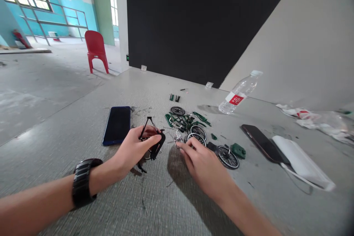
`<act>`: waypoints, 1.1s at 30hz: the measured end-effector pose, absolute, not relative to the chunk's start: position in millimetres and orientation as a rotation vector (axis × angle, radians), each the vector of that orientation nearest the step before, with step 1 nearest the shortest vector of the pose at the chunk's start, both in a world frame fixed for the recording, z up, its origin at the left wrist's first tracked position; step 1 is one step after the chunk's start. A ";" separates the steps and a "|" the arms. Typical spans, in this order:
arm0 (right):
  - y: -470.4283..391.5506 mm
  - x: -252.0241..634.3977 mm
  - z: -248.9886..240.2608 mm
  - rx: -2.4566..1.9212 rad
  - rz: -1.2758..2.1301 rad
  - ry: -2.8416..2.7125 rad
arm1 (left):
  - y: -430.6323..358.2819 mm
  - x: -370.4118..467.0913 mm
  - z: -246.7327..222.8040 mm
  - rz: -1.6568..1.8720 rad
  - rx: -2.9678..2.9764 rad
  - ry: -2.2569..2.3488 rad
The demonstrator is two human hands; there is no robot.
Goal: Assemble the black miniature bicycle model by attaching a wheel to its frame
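Observation:
My left hand (135,142) is closed around a black model bicycle frame (157,146), with the thumb pressed on its side. Thin black struts stick up above the fingers, and a curved black piece hangs below. My right hand (200,160) reaches down to the table with thumb and forefinger together at a small silver part (176,142). Another silver piece (179,135) lies just beyond those fingertips. Around them are green bicycle parts (181,121) and several spoked wheels, among them one wheel (228,157) right of my right hand and another wheel (177,110) farther back.
A dark blue phone (117,125) lies left of my left hand. On the right are another phone (261,142), a white case (301,162), a plastic bottle (240,94) and crumpled plastic (320,120). A green block (238,151) rests beside the wheels. A red chair (95,49) stands beyond.

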State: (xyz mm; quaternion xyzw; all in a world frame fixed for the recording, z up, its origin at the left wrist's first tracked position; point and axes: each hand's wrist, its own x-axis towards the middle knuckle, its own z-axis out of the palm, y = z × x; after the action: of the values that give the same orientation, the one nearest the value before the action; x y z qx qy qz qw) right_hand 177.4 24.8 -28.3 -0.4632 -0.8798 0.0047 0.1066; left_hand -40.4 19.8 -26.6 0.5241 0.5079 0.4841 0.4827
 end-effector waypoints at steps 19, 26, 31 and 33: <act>19.2 179.5 -26.6 -1.374 0.058 -2.543 | 20.1 -41.2 -25.5 1.174 1.271 1.226; 18.0 179.3 -24.1 -1.423 0.143 -2.537 | 20.4 -40.4 -24.6 1.176 1.254 1.225; 16.2 179.2 -24.9 -1.442 0.172 -2.540 | 20.7 -40.0 -24.6 1.186 1.263 1.218; 15.5 179.2 -24.4 -1.435 0.193 -2.543 | 20.5 -40.3 -24.6 1.189 1.267 1.216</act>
State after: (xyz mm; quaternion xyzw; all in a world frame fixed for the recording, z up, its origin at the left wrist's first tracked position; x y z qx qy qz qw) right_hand 179.2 15.5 -24.4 -0.4876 -0.8639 0.0657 0.1074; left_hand -40.3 20.5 -24.6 0.5214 0.5003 0.4892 0.4885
